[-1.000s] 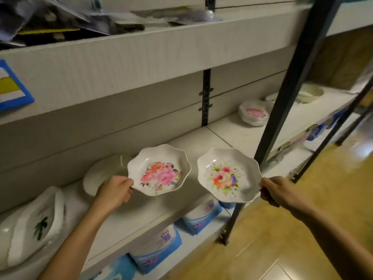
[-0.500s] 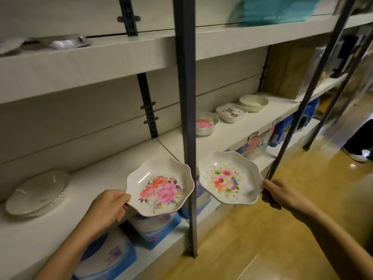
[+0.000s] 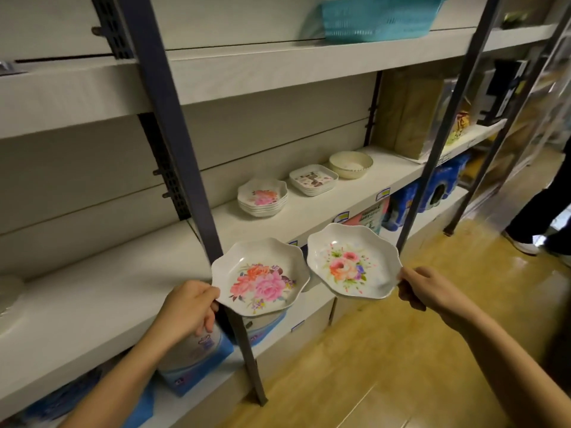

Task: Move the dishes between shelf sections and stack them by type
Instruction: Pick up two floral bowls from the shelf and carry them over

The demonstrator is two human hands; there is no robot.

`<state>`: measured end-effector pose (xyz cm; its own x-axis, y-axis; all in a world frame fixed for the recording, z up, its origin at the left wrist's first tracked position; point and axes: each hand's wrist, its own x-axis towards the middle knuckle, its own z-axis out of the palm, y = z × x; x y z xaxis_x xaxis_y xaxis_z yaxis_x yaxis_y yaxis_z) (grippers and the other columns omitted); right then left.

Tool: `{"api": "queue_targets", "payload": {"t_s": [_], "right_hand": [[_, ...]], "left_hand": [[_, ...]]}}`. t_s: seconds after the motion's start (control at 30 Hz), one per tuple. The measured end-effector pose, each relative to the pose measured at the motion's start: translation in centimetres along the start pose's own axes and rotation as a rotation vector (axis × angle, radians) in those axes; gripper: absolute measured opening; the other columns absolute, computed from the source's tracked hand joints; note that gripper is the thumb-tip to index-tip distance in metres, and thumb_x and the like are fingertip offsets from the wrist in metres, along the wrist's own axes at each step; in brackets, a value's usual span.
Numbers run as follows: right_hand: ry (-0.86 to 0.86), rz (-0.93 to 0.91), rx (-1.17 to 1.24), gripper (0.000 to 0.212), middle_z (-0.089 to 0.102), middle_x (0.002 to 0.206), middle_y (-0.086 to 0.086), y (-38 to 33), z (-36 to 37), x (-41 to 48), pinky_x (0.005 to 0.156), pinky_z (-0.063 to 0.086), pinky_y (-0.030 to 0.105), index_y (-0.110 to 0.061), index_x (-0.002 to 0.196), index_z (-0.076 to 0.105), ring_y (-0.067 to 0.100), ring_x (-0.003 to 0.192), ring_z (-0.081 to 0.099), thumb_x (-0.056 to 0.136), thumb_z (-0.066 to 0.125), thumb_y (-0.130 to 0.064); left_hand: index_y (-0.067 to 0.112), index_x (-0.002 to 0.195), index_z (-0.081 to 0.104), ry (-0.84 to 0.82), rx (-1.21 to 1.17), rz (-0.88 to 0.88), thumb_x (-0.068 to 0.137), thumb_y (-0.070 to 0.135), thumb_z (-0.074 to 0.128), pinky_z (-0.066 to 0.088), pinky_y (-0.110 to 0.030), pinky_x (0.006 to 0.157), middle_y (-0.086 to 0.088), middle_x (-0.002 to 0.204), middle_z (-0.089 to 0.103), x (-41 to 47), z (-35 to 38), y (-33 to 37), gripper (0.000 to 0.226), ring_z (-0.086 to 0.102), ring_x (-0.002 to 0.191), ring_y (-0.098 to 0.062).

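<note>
Left hand: the left hand (image 3: 188,307), at 7 o'clock in the view, pinches the near rim of a white scalloped plastic plate with big pink and orange flowers (image 3: 261,276). The plate extends from the hand toward 2 o'clock and is held in the air before the shelf edge.
Right hand: the right hand (image 3: 423,288), at 4 o'clock, has its fingers curled round the rim of a second white scalloped plate with a smaller pastel bouquet (image 3: 353,264). That plate lies at 10 o'clock from the hand.
Plates together: side by side with the hands well apart; I cannot tell whether the rims touch.
Shelf: a white shelf board (image 3: 92,304) carries a stack of matching scalloped floral plates (image 3: 262,197) at 12 o'clock from the held pair. To its 2 o'clock are a stack of square white patterned dishes (image 3: 312,180) and then a cream round bowl (image 3: 350,164).
Post: a dark metal upright (image 3: 173,149) passes behind the left plate.
Surroundings: a turquoise plastic basket (image 3: 380,17) sits on the top shelf at 1 o'clock, and a wooden floor (image 3: 370,366) is below.
</note>
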<state>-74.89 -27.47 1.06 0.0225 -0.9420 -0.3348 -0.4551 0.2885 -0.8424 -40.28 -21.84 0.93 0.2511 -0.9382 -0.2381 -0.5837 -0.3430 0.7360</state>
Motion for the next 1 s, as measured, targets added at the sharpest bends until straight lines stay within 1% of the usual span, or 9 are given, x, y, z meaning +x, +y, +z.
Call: {"api": "queue_targets", "payload": {"t_s": [0.13,0.27,0.4,0.53,0.63,0.73,0.8,0.93,1.0], "right_hand": [[0.019,0.030,0.012,0.040,0.042,0.052,0.003,0.0,-2.3,2.9,0.036,0.027,0.015,-0.010,0.058,0.044,0.011,0.042,0.032,0.096,0.036,-0.015],[0.024,0.024,0.003,0.040,0.043,0.052,0.005,-0.6,-4.5,6.9,0.034,0.029,0.014,-0.008,0.059,0.047,0.009,0.036,0.035,0.097,0.037,-0.015],[0.013,0.000,-0.027,0.037,0.045,0.057,0.006,-2.3,-6.2,12.1,0.041,0.031,0.018,-0.005,0.065,0.051,0.013,0.047,0.036,0.097,0.037,-0.018],[-0.052,-0.038,-0.019,0.037,0.043,0.056,0.004,-5.1,-6.5,17.1,0.044,0.030,0.019,-0.006,0.064,0.049,0.012,0.049,0.035,0.098,0.038,-0.017],[-0.116,-0.065,-0.015,0.035,0.045,0.060,0.005,-7.2,-5.8,20.6,0.043,0.032,0.017,-0.006,0.066,0.049,0.012,0.050,0.036,0.098,0.037,-0.017],[-0.116,-0.098,-0.043,0.036,0.047,0.059,0.009,-9.0,-4.3,23.9,0.048,0.032,0.022,-0.004,0.063,0.050,0.015,0.050,0.037,0.096,0.038,-0.015],[-0.135,-0.125,-0.057,0.038,0.048,0.058,0.009,-10.2,-3.2,25.9,0.047,0.032,0.023,-0.004,0.062,0.051,0.015,0.049,0.038,0.095,0.038,-0.015],[-0.233,-0.184,-0.061,0.040,0.050,0.059,0.009,-12.3,-0.4,29.8,0.049,0.033,0.022,-0.007,0.060,0.050,0.015,0.051,0.039,0.096,0.038,-0.016],[-0.271,-0.209,-0.073,0.040,0.050,0.059,0.008,-13.1,1.3,31.8,0.045,0.033,0.019,-0.008,0.059,0.049,0.015,0.050,0.040,0.096,0.036,-0.014]], "left_hand": [[0.006,0.062,0.057,-0.004,-0.005,0.003,0.094,0.014,0.041,0.039,-0.028,0.050,-0.004,0.034,0.056,2.5,1.8,2.7,0.037,0.045,0.026,-0.011],[0.005,0.062,0.056,-0.005,-0.051,-0.032,0.095,0.014,0.041,0.039,-0.026,0.045,-0.007,0.037,0.059,6.0,3.0,4.3,0.038,0.052,0.034,-0.021],[0.005,0.057,0.055,0.010,-0.032,-0.031,0.097,0.017,0.042,0.043,-0.023,0.041,-0.001,0.037,0.054,9.2,4.0,6.0,0.044,0.052,0.030,-0.008],[0.005,0.061,0.054,0.002,-0.075,-0.134,0.098,0.014,0.039,0.044,-0.021,0.042,-0.001,0.035,0.058,12.6,4.3,7.1,0.040,0.055,0.031,-0.010],[0.006,0.066,0.056,0.071,-0.096,-0.163,0.096,0.014,0.040,0.044,-0.017,0.039,-0.004,0.038,0.061,13.6,4.2,7.7,0.035,0.057,0.032,-0.011],[0.007,0.067,0.056,0.134,-0.100,-0.179,0.096,0.014,0.043,0.044,-0.015,0.038,-0.003,0.037,0.060,13.8,4.4,8.1,0.032,0.058,0.034,-0.010],[0.008,0.067,0.057,0.163,-0.090,-0.206,0.096,0.014,0.044,0.045,-0.016,0.040,-0.003,0.038,0.060,13.9,4.6,8.2,0.031,0.058,0.036,-0.011],[0.009,0.063,0.055,0.241,-0.092,-0.285,0.096,0.014,0.044,0.044,-0.016,0.040,-0.001,0.037,0.058,13.8,4.8,8.2,0.035,0.056,0.034,-0.009],[0.008,0.060,0.055,0.290,-0.089,-0.332,0.097,0.017,0.043,0.045,-0.019,0.042,0.000,0.037,0.056,13.4,5.2,8.1,0.040,0.056,0.034,-0.009]]}}
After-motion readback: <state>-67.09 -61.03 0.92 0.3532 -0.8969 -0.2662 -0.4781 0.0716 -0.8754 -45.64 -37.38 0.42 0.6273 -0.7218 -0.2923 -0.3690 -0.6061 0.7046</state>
